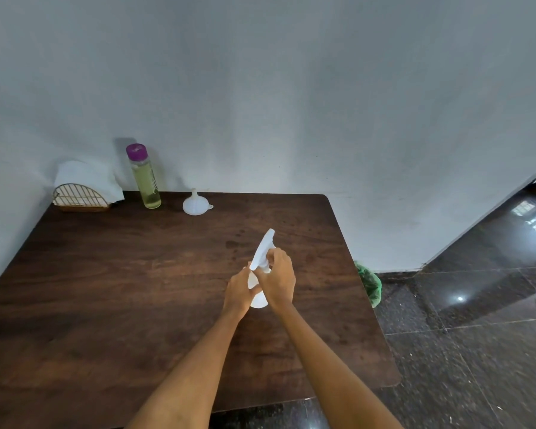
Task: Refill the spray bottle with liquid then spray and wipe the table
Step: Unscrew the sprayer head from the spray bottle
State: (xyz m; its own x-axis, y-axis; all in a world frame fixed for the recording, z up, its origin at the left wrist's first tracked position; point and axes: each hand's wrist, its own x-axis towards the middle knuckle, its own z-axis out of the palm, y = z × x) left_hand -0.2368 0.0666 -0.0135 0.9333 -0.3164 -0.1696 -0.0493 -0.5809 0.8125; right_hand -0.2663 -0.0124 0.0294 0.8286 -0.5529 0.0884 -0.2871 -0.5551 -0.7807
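Plastic of the translucent white spray bottle looks light, maybe slippery; left hand grips its body, right hand grips the collar under the white trigger head.

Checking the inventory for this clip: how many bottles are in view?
2. The spray bottle is mid-table, gripped by the left hand and right hand. The purple-capped bottle stands at the back. None seems hidden.

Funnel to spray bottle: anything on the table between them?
Nothing: head view shows bare wood between the funnel and the spray bottle, which both hands grip.
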